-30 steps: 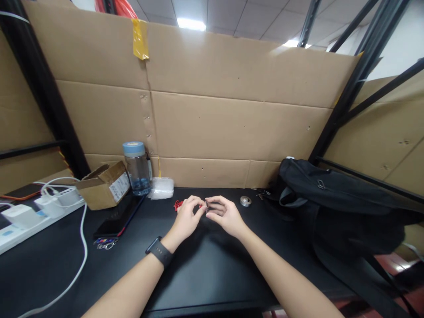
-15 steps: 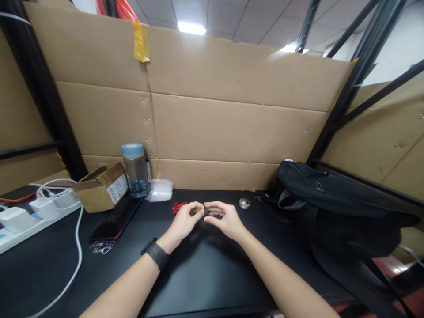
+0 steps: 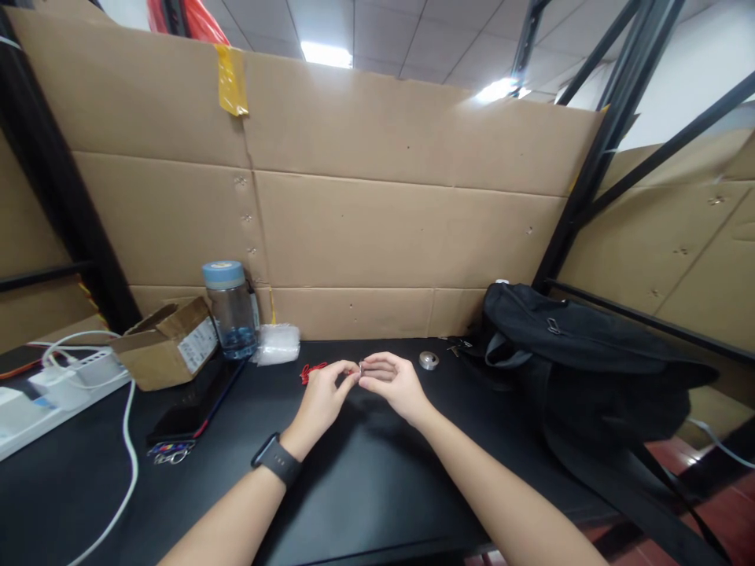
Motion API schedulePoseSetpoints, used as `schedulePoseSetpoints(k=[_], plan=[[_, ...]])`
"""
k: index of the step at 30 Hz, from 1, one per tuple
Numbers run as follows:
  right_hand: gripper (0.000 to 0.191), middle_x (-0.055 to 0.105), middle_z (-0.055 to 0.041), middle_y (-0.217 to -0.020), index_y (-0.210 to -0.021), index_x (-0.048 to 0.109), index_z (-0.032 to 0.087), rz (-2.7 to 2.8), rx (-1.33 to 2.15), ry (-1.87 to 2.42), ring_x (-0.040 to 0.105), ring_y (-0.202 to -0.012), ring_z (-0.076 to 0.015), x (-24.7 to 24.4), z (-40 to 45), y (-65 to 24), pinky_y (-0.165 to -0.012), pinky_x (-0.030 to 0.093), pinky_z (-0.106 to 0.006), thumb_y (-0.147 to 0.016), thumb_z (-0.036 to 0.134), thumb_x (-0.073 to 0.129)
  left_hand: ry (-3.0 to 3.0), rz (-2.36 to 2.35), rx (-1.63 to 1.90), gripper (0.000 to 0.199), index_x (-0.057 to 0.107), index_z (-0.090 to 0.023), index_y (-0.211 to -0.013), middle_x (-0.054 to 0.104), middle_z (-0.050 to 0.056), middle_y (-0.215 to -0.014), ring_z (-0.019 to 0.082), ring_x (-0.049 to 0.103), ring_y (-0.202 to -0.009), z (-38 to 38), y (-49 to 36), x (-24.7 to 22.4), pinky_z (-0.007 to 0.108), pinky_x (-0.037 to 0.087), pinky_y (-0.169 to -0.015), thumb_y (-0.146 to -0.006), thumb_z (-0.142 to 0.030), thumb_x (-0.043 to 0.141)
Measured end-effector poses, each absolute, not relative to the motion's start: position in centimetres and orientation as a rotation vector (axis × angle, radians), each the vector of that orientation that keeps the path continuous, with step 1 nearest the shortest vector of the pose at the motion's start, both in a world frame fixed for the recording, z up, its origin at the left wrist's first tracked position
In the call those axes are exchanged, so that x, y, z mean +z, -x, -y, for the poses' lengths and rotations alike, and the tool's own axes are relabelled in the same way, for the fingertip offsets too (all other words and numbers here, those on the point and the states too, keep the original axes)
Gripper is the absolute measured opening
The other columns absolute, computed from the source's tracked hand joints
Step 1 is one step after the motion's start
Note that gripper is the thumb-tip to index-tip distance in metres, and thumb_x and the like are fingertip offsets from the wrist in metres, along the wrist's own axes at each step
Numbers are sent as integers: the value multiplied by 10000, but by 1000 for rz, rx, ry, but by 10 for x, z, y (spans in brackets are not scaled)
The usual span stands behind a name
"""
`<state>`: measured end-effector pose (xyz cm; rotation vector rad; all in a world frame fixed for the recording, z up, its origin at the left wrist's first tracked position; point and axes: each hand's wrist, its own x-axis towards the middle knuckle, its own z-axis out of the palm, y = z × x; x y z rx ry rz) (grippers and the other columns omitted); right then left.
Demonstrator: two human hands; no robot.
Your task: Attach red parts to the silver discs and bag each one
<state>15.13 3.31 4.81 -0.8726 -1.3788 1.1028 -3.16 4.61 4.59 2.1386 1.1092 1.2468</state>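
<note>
Evidently we're pinching a small, thin, shiny piece (image 3: 360, 369) between left hand (image 3: 322, 398) and right hand (image 3: 402, 388), not yet releasing it.

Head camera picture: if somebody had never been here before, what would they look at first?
Probably the two bare hands in the middle, left hand and right hand, with their fingertips close together at a small thing too tiny to make out. Next might come the big black bag on the right, then the blue-lidded bottle by the cardboard wall on the left.
</note>
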Motion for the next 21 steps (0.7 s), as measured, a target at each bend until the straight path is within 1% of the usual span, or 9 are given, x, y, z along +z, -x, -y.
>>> schedulePoseSetpoints(k=[4, 6, 10, 12, 14, 16, 21], plan=[[534, 765, -125, -1047, -991, 679, 181, 1410, 1059, 864, 734, -1004, -297, 47, -34, -150, -953, 579, -478, -561, 383, 923, -2163, -1174, 1248, 202, 702, -211, -889, 750, 39, -917, 211, 680, -850, -45, 29, 44, 297, 466, -787, -919, -330, 542], [536, 761, -128, -1076, -994, 684, 184, 1448, 1027, 863, 723, -1037, -302, 46, -34, -151, -952, 578, -477, -556, 379, 924, -2094, -1151, 1239, 216, 710, -209, -902, 750, 39, -910, 208, 674, -832, -46, 29, 42, 287, 465, -771, -918, -346, 544], [455, 741, -120, -1152, -932, 719, 189, 1545, 936, 871, 716, -1049, -302, 45, -34, -153, -949, 576, -466, -571, 387, 912, -1948, -984, 1203, 241, 713, -185, -900, 745, 44, -896, 206, 659, -845, -53, 29, 35, 272, 469, -771, -912, -372, 561], [415, 755, -107, -1109, -958, 735, 191, 1576, 925, 871, 728, -1014, -290, 45, -34, -154, -936, 581, -452, -634, 406, 878, -1911, -930, 1202, 250, 705, -171, -882, 737, 47, -885, 202, 648, -851, -56, 29, 33, 270, 467, -781, -909, -379, 568], [357, 770, -93, -1046, -1014, 739, 192, 1602, 931, 858, 742, -959, -265, 46, -34, -155, -920, 585, -437, -752, 428, 795, -1879, -900, 1208, 271, 687, -162, -852, 723, 46, -856, 194, 637, -832, -57, 28, 33, 270, 466, -782, -914, -395, 563], [279, 770, -84, -1028, -1018, 743, 201, 1653, 883, 856, 742, -930, -242, 49, -33, -157, -909, 583, -418, -846, 417, 706, -1848, -893, 1206, 293, 667, -158, -829, 706, 42, -831, 187, 625, -810, -56, 26, 33, 270, 465, -773, -916, -416, 559], [122, 723, -72, -1039, -907, 717, 225, 1854, 548, 910, 690, -941, -212, 56, -32, -163, -780, 568, -333, -898, 320, 641, -1851, -893, 1158, 282, 664, -165, -885, 691, 48, -869, 196, 623, -830, -55, 23, 30, 292, 473, -785, -913, -425, 559]])
